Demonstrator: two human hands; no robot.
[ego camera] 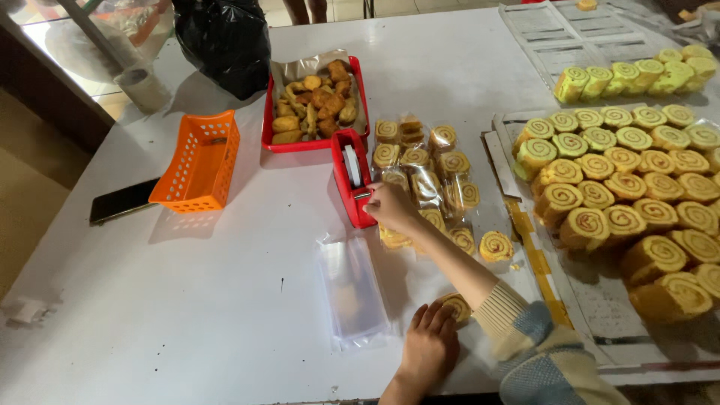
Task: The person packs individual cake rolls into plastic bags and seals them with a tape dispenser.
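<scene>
Head view: right hand (390, 206) pinches at the red tape dispenser (351, 176); left hand (429, 346) (grip closed) holds a wrapped roll slice (455, 305) beside clear bags (351, 291).

Just the one camera, worn on the person's head, looking steeply down and forward across the white table (225, 300). Pretty close: the near edge sits at the bottom of frame, the far edge near the top.

Right hand (390, 206) at tape dispenser (351, 178) — reaching
</scene>
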